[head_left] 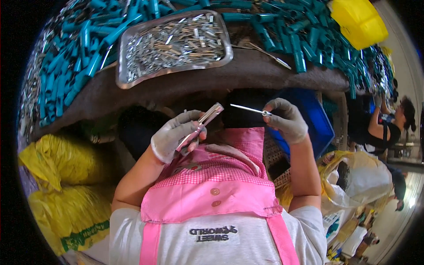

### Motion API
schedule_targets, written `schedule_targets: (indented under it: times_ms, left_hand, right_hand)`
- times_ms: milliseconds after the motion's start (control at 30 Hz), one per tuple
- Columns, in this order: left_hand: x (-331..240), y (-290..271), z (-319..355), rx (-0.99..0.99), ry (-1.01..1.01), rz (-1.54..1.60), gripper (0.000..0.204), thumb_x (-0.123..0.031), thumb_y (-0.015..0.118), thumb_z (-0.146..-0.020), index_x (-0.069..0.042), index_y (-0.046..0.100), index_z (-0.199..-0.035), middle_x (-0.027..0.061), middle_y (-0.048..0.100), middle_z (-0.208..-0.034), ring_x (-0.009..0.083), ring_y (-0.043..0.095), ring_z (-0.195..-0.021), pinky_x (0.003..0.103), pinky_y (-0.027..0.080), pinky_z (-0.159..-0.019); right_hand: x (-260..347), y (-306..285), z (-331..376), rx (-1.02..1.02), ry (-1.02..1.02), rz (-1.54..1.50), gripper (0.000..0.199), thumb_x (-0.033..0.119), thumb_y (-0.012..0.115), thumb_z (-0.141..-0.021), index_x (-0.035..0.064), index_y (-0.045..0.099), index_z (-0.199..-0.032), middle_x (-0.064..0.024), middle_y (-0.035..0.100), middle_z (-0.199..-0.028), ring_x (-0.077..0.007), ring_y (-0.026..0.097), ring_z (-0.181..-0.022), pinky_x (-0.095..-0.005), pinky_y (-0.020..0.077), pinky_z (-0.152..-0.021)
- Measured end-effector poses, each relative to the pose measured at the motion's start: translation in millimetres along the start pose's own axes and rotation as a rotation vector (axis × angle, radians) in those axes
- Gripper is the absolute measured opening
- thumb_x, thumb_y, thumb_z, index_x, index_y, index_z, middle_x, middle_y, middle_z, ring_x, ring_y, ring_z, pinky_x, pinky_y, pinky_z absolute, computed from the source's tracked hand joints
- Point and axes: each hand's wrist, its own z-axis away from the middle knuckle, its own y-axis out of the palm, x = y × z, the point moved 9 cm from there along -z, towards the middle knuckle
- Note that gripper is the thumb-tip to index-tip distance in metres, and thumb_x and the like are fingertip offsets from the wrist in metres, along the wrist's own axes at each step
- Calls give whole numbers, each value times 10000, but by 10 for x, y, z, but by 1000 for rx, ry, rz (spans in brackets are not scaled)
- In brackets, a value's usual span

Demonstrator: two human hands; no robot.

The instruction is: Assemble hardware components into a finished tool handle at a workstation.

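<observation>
Gloved in thin grey, my left hand (174, 136) is closed around a long, shiny metal channel-shaped piece (212, 113), which slants up and to the right above my lap. My right hand (290, 123), gloved the same way, pinches a slim metal rod (246, 108) by its end, where a small ring-like part shows at the fingertips. The rod's thin tip points left toward the metal piece, with a gap between them. Just beyond my hands, on the dark bench, stands a metal tray (228, 51) full of small flat metal parts (176, 42).
Teal tubular pieces (88, 57) are heaped on both sides of the tray. A pointed metal tool (274, 58) lies right of it, near a yellow container (358, 24). Yellow sacks (70, 163) stand at left, a blue crate (316, 117) at right. Another person (388, 126) sits far right.
</observation>
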Motion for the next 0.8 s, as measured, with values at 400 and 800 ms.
schedule_targets:
  times_ms: [400, 800]
  left_hand:
    - [-46, -97, 160, 70, -99, -188, 314, -162, 539, -896, -10, 507, -1168, 85, 620, -813, 46, 456, -484, 164, 367, -430]
    - [146, -30, 59, 198, -194, -160, 373, -147, 535, -896, -56, 491, -1255, 37, 589, -796, 26, 449, -534, 140, 347, -446]
  right_hand:
    - [578, 482, -292, 228, -64, 563, 171, -9, 680, -730, 3, 610, -886, -52, 603, -844, -119, 582, -797, -255, 482, -740]
    - [406, 847, -299, 433, -112, 590, 150, 67, 712, -738, 21, 639, -861, -64, 626, -824, -133, 587, -795, -266, 471, -732]
